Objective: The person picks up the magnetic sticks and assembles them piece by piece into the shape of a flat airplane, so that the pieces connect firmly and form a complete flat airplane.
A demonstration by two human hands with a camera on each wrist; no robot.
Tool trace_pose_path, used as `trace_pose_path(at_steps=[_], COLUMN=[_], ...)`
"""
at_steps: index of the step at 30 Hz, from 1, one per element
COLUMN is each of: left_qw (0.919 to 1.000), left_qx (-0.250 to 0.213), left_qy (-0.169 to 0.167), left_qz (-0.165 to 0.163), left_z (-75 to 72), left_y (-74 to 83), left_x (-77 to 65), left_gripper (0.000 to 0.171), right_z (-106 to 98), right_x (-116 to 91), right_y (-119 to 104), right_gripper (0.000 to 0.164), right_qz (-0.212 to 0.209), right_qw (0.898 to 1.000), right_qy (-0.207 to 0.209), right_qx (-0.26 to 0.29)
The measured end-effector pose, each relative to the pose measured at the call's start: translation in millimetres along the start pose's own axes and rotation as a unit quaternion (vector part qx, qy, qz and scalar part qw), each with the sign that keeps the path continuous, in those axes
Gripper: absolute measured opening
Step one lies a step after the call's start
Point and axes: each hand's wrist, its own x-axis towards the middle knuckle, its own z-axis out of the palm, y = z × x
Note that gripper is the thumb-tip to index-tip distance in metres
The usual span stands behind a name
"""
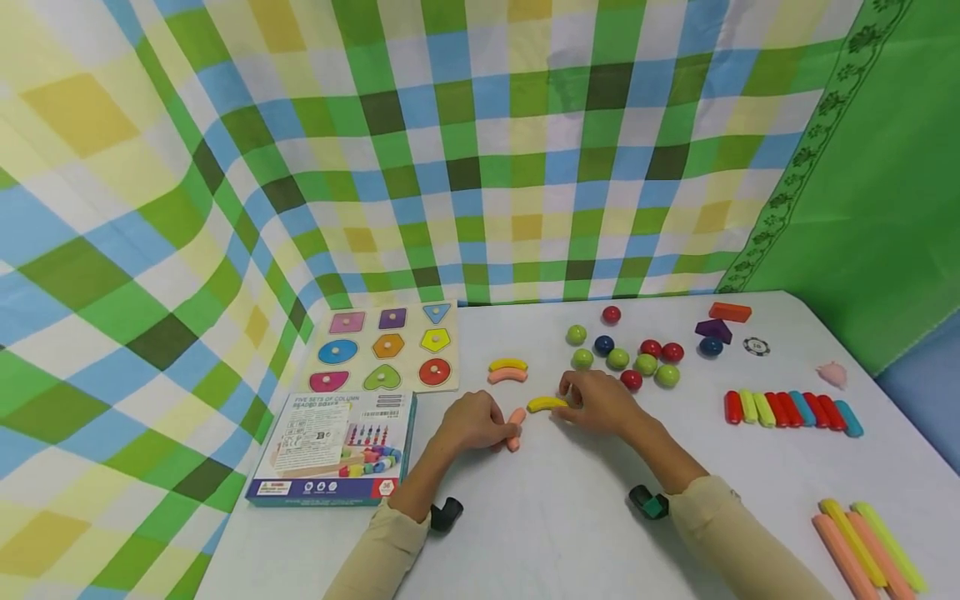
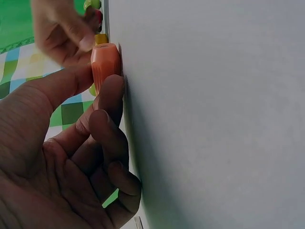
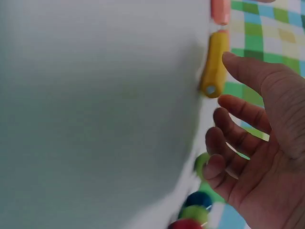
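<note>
Between the thumb and fingers of my left hand [image 1: 474,420] is a curved salmon-pink piece [image 1: 515,429], pinched against the white table. The left wrist view shows the thumb on one side of this faceted pink piece [image 2: 106,64] and a finger on the other. My right hand [image 1: 600,403] is beside a curved yellow piece [image 1: 547,403] lying on the table. In the right wrist view its thumb tip is at the side of the yellow piece [image 3: 215,67], which has a small hole in its end. The fingers there are loosely bent and apart from it.
Another curved yellow piece [image 1: 508,364] and pink piece [image 1: 508,376] lie together behind the hands. Left are a shape puzzle board [image 1: 405,379] and a boxed toy [image 1: 330,446]. Several balls [image 1: 645,364], short sticks [image 1: 792,409] and long sticks [image 1: 855,533] lie right.
</note>
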Motion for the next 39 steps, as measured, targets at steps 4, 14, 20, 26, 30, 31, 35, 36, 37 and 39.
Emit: trace_pose_path(at_steps=[4,14,20,26,30,31,35,36,37,39], left_qw=[1.0,0.9999,0.9999,0.9999,0.9999,0.9999,0.9999,0.9999,0.9999,0.9999], left_qx=[0.002,0.006,0.01,0.006,0.009,0.009,0.007,0.005,0.004,0.005], left_qy=[0.003,-0.008,-0.004,-0.012,-0.01,-0.009,-0.009,-0.009,-0.01,-0.009], left_qz=[0.006,0.01,0.009,0.005,0.003,0.002,-0.001,-0.001,-0.001,0.001], left_z=[-0.1,1.8,1.6,2.5,3.6,3.6,1.9,1.3,0.8,0.4], left_y=[-2.6,-4.8,-5.6,-5.3,-5.6,-5.4,-3.8,-3.3,-2.7,-1.6], left_x=[0.0,1.4,1.5,0.0,-1.2,-1.5,-2.0,-1.9,-1.9,-1.8], left_gripper=[0.039,0.038,0.039,0.039,0.039,0.039,0.039,0.039,0.039,0.039], right_z=[-2.6,1.0,0.2,8.7,12.3,12.4,11.4,10.9,10.4,9.6], right_x=[11.8,18.2,14.1,9.0,5.1,4.4,2.9,3.2,3.5,4.1], right_y=[-13.5,-14.1,-2.8,9.2,11.0,10.9,9.9,9.6,9.0,8.1], right_gripper=[0.033,0.017,0.023,0.026,0.018,0.018,0.017,0.016,0.016,0.016], right_qz=[-0.045,-0.028,-0.064,-0.049,-0.02,-0.014,0.0,0.001,0.005,0.007], right_qw=[0.999,0.999,0.985,0.972,0.971,0.973,0.981,0.983,0.984,0.987], right_qy=[0.002,-0.042,-0.027,-0.033,-0.006,0.001,0.007,0.006,0.005,0.003], right_qx=[-0.02,0.018,0.156,0.228,0.239,0.232,0.195,0.185,0.176,0.16])
